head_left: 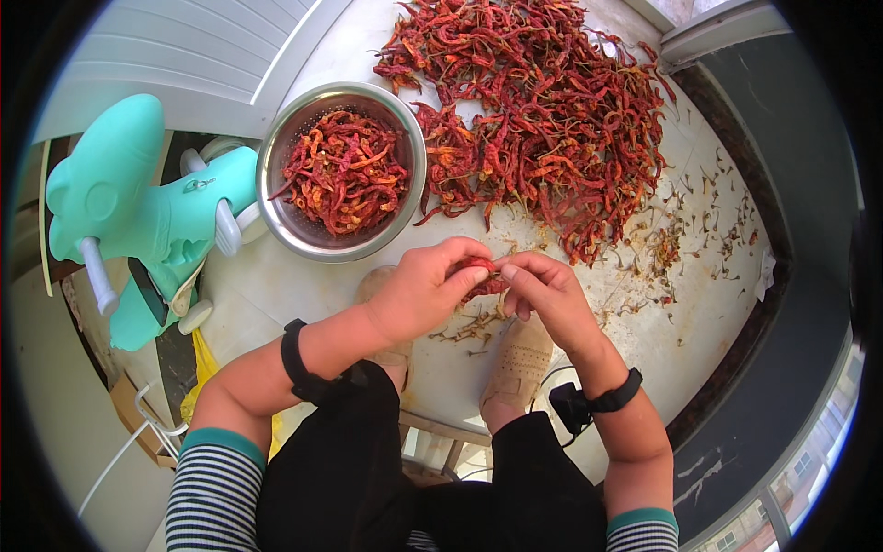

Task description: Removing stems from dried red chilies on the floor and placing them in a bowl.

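Note:
Several dried red chillies [478,276] are wrapped in the fingers of my left hand [428,283], above the floor between my shoes. My right hand [544,290] meets it there, thumb and fingertips pinched at the end of a chilli. Whether that pinch holds a stem or the chilli's tip is too small to tell. Ahead of my left hand stands a steel colander [276,216] filled partway with dried chillies [345,173]. A wide heap of dried chillies [561,129] spreads over the floor beyond my right hand.
Loose stems [708,221] litter the floor at right, with more stems [471,329] between my beige shoes [518,368]. A turquoise ride-on toy [147,198] stands left of the colander. A dark wall [809,166] borders the right side, and a white panelled door [184,55] the far left.

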A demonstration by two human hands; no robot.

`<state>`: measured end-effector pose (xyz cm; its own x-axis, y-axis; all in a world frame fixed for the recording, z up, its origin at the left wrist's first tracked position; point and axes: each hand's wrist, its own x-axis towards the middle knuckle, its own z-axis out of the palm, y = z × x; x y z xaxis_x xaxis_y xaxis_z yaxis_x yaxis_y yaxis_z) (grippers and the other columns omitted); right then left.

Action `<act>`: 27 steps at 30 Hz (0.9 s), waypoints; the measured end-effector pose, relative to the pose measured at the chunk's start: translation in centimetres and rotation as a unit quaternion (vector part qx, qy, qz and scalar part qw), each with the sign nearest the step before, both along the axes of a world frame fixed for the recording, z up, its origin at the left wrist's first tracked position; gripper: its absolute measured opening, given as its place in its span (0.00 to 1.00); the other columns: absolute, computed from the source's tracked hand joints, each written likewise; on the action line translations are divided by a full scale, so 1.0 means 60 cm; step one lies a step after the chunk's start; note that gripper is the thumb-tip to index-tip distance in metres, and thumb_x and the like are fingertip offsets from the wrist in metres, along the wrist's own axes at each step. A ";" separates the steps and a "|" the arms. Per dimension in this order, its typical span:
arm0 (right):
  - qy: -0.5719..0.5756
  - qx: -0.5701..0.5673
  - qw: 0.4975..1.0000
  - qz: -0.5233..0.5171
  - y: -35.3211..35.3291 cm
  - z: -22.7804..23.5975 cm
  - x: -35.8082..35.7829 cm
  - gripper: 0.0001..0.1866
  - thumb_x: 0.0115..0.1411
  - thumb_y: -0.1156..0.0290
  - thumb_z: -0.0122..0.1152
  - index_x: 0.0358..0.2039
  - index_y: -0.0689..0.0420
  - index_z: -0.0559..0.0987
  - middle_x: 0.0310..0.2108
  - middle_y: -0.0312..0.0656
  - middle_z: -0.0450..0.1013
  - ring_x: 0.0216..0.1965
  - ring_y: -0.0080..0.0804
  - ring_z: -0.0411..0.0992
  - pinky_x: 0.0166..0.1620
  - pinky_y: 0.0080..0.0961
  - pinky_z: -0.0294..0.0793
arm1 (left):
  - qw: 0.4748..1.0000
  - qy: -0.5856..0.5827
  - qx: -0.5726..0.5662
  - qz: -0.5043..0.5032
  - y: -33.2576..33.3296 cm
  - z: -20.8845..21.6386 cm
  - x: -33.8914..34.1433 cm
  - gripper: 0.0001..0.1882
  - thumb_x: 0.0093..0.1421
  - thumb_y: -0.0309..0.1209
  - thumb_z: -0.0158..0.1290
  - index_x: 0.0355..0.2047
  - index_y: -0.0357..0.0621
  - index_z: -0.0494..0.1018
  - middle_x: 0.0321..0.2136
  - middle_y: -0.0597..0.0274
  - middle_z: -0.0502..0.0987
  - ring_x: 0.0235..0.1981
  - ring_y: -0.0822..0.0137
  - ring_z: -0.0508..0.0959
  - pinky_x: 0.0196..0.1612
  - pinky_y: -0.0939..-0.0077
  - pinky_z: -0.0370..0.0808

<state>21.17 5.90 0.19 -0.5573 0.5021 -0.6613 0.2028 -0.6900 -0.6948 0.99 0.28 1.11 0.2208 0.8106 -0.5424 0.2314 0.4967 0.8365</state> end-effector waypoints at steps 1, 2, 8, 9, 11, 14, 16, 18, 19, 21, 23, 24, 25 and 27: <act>-0.017 0.001 1.000 -0.014 0.000 0.004 -0.002 0.11 0.66 0.66 0.55 0.41 0.58 0.79 0.24 0.30 0.73 0.24 0.15 0.71 0.26 0.12 0.67 | 0.997 -0.043 -0.014 0.055 -0.009 -0.017 -0.001 0.14 0.66 0.28 0.50 0.51 0.38 0.69 0.43 0.58 0.78 0.44 0.71 0.77 0.46 0.75 0.74; -0.017 0.002 1.000 -0.014 0.000 0.004 -0.002 0.11 0.66 0.66 0.55 0.41 0.58 0.79 0.24 0.30 0.73 0.24 0.15 0.71 0.26 0.12 0.67 | 0.990 -0.087 -0.029 0.109 -0.014 -0.027 -0.002 0.12 0.68 0.28 0.49 0.50 0.38 0.68 0.43 0.60 0.77 0.45 0.75 0.76 0.46 0.78 0.74; -0.005 0.001 0.999 -0.051 -0.002 -0.004 0.006 0.10 0.67 0.65 0.54 0.39 0.58 0.77 0.26 0.30 0.73 0.26 0.14 0.71 0.27 0.12 0.67 | 0.955 -0.209 -0.066 0.201 -0.012 -0.035 -0.009 0.11 0.68 0.29 0.49 0.48 0.38 0.68 0.42 0.64 0.75 0.44 0.73 0.76 0.49 0.77 0.73; -0.012 0.002 0.999 -0.033 0.000 -0.005 0.010 0.09 0.67 0.65 0.54 0.38 0.57 0.76 0.26 0.30 0.72 0.25 0.15 0.70 0.26 0.13 0.67 | 0.954 -0.210 -0.066 0.201 -0.012 -0.036 -0.009 0.11 0.68 0.29 0.49 0.48 0.38 0.68 0.42 0.64 0.75 0.44 0.73 0.76 0.49 0.77 0.73; -0.020 0.004 1.000 -0.015 0.000 -0.003 0.010 0.08 0.66 0.66 0.54 0.37 0.56 0.75 0.27 0.31 0.72 0.25 0.16 0.70 0.26 0.13 0.67 | 0.967 -0.173 -0.042 0.183 -0.011 -0.037 -0.009 0.11 0.67 0.30 0.52 0.47 0.39 0.69 0.42 0.65 0.75 0.44 0.74 0.75 0.51 0.77 0.72; -0.032 0.038 0.999 0.007 -0.009 0.000 0.002 0.08 0.67 0.65 0.53 0.36 0.57 0.75 0.26 0.29 0.71 0.26 0.14 0.68 0.29 0.13 0.66 | 0.964 -0.183 -0.055 0.185 -0.011 -0.029 -0.011 0.12 0.65 0.29 0.54 0.46 0.39 0.70 0.42 0.67 0.74 0.44 0.75 0.74 0.51 0.77 0.71; 0.003 0.131 0.991 0.013 -0.022 -0.011 0.000 0.08 0.66 0.67 0.55 0.37 0.58 0.75 0.26 0.28 0.69 0.28 0.13 0.65 0.32 0.14 0.65 | 0.962 -0.185 -0.063 0.191 -0.010 -0.028 -0.010 0.12 0.65 0.29 0.54 0.46 0.39 0.70 0.42 0.67 0.74 0.44 0.76 0.74 0.51 0.77 0.71; -0.021 0.133 0.991 0.016 -0.023 -0.007 -0.002 0.08 0.66 0.67 0.54 0.37 0.59 0.76 0.26 0.28 0.69 0.28 0.14 0.65 0.32 0.15 0.65 | 0.960 -0.187 -0.071 0.197 -0.011 -0.029 -0.009 0.12 0.64 0.28 0.54 0.46 0.39 0.71 0.42 0.67 0.74 0.43 0.76 0.74 0.51 0.77 0.71; -0.044 0.135 0.990 0.019 -0.023 -0.006 -0.003 0.08 0.66 0.68 0.53 0.37 0.59 0.76 0.26 0.28 0.69 0.29 0.14 0.64 0.32 0.15 0.65 | 0.959 -0.190 -0.054 0.204 -0.012 -0.032 -0.010 0.11 0.64 0.28 0.55 0.46 0.39 0.71 0.41 0.67 0.75 0.43 0.76 0.74 0.51 0.78 0.71; -0.082 0.144 0.986 -0.003 -0.020 -0.019 0.004 0.08 0.65 0.69 0.52 0.37 0.60 0.76 0.27 0.30 0.69 0.29 0.15 0.65 0.33 0.16 0.66 | 0.957 -0.193 -0.038 0.211 -0.012 -0.031 -0.011 0.11 0.64 0.27 0.55 0.46 0.39 0.72 0.41 0.67 0.75 0.44 0.76 0.74 0.51 0.78 0.71; -0.122 0.155 0.980 -0.025 -0.019 -0.034 0.015 0.08 0.65 0.71 0.51 0.37 0.61 0.76 0.28 0.32 0.70 0.29 0.17 0.66 0.34 0.17 0.67 | 0.960 -0.179 -0.040 0.213 -0.007 -0.025 -0.011 0.11 0.64 0.27 0.54 0.45 0.37 0.73 0.39 0.65 0.76 0.42 0.76 0.75 0.51 0.77 0.72; -0.108 0.163 0.980 -0.036 -0.019 -0.040 0.018 0.08 0.64 0.71 0.51 0.37 0.62 0.76 0.28 0.34 0.70 0.29 0.19 0.67 0.34 0.19 0.68 | 0.960 -0.178 -0.040 0.214 -0.007 -0.026 -0.013 0.11 0.64 0.27 0.54 0.45 0.37 0.73 0.39 0.65 0.76 0.42 0.76 0.75 0.51 0.77 0.72; -0.094 0.172 0.979 -0.047 -0.018 -0.041 0.019 0.09 0.64 0.72 0.50 0.36 0.63 0.76 0.28 0.36 0.70 0.28 0.21 0.67 0.34 0.20 0.69 | 0.954 -0.186 -0.066 0.225 -0.007 -0.030 -0.015 0.11 0.65 0.29 0.54 0.46 0.37 0.73 0.39 0.64 0.77 0.41 0.75 0.75 0.50 0.76 0.73; -0.116 0.200 0.973 -0.003 -0.018 -0.031 0.020 0.08 0.63 0.73 0.51 0.37 0.64 0.77 0.29 0.40 0.70 0.28 0.24 0.68 0.33 0.22 0.69 | 0.948 -0.195 -0.090 0.236 -0.009 -0.034 -0.016 0.12 0.65 0.30 0.54 0.46 0.37 0.74 0.38 0.64 0.77 0.40 0.74 0.76 0.50 0.75 0.74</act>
<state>22.37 4.82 -1.69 -0.4126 0.7480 -0.5199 0.3827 -0.3756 -0.8441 0.03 -0.24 -0.92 0.0686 0.7704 -0.6339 -0.3611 0.6115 0.7041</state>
